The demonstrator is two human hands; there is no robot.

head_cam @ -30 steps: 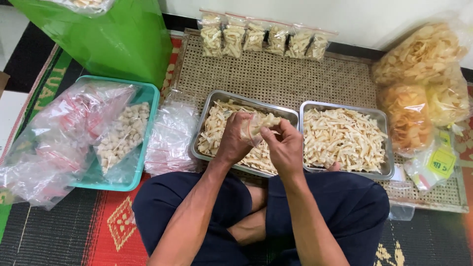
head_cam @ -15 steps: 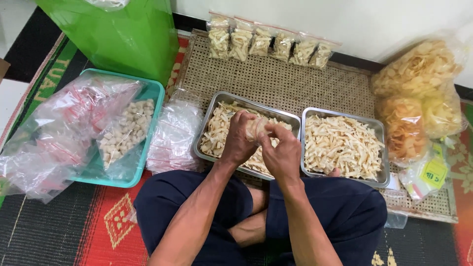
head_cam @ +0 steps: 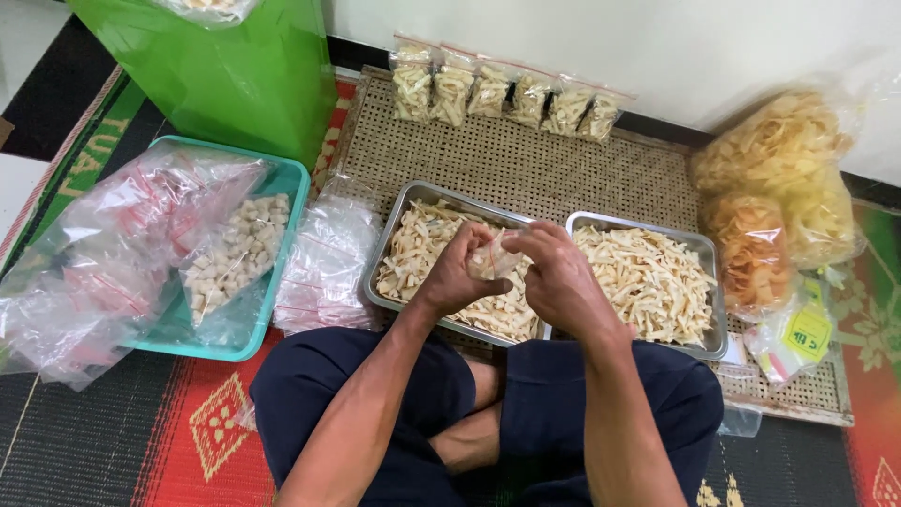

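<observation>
Both my hands meet above the left metal tray [head_cam: 398,225] of pale snack sticks. My left hand [head_cam: 454,274] and my right hand [head_cam: 557,278] together pinch a small clear zip bag [head_cam: 491,256] filled with the sticks. A second metal tray [head_cam: 706,246] holding the same sticks sits just to the right. A pile of empty clear zip bags [head_cam: 324,265] lies left of the trays. Several filled small bags [head_cam: 502,93] stand in a row at the back of the woven mat [head_cam: 526,164].
A teal basket [head_cam: 289,188] at the left holds big plastic bags and cube-shaped snacks [head_cam: 236,255]. A green bag [head_cam: 225,70] stands behind it. Large bags of yellow and orange crackers [head_cam: 779,188] lean against the wall at right. My crossed legs are below.
The view has shifted slightly. My hands stay together over the left tray, working the top of the small bag.
</observation>
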